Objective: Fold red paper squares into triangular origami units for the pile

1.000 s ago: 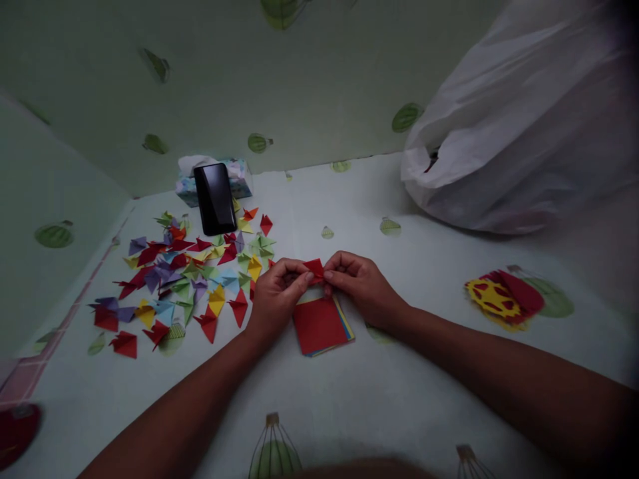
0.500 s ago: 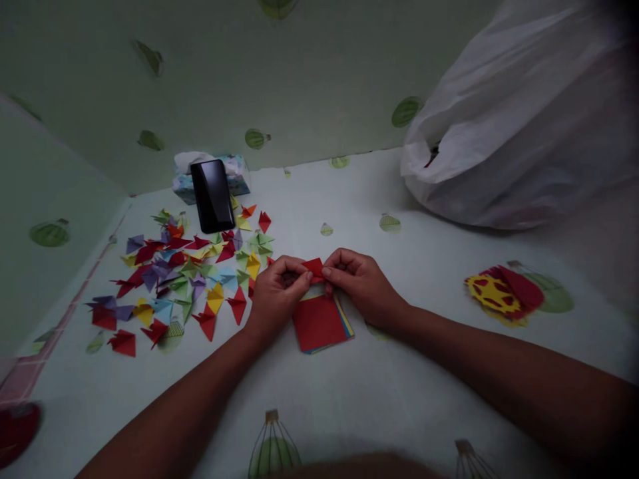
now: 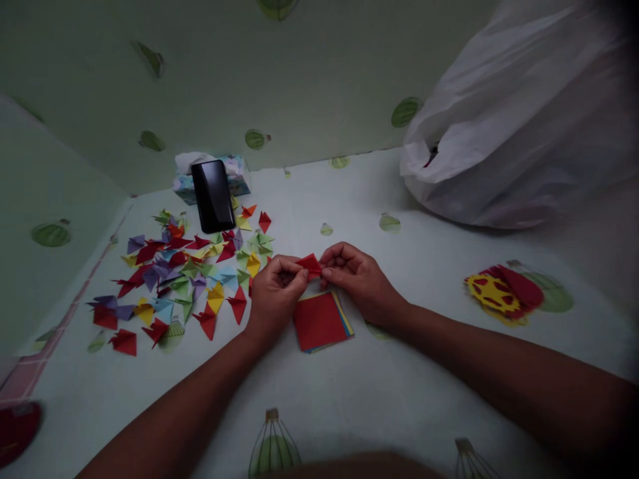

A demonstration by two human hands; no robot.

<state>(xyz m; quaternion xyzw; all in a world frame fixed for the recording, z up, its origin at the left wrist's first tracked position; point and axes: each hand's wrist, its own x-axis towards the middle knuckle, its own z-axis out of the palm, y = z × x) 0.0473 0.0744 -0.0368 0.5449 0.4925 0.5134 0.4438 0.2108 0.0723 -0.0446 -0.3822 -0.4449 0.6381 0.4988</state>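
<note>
Between my hands is a small folded piece of red origami paper (image 3: 310,265). My left hand (image 3: 278,287) pinches its left side between thumb and forefinger. At its right corner, the thumb and bent fingers of my right hand (image 3: 355,276) close on the edge. Just below the hands lies a stack of square paper (image 3: 322,324), red on top, with blue and yellow edges showing. To the left, many folded paper cranes (image 3: 192,273) in red, purple, yellow, green and blue are spread on the patterned surface.
A black phone (image 3: 213,196) leans on a tissue box (image 3: 238,174) behind the cranes. At the back right stands a large white plastic bag (image 3: 479,159). Yellow and red paper cutouts (image 3: 494,293) lie at the right. A dark red object (image 3: 18,432) sits at the lower left edge.
The folded red paper has tilted and shifted slightly left between my fingers. My right hand has moved up and left a little. The stack and the cranes stay put.
</note>
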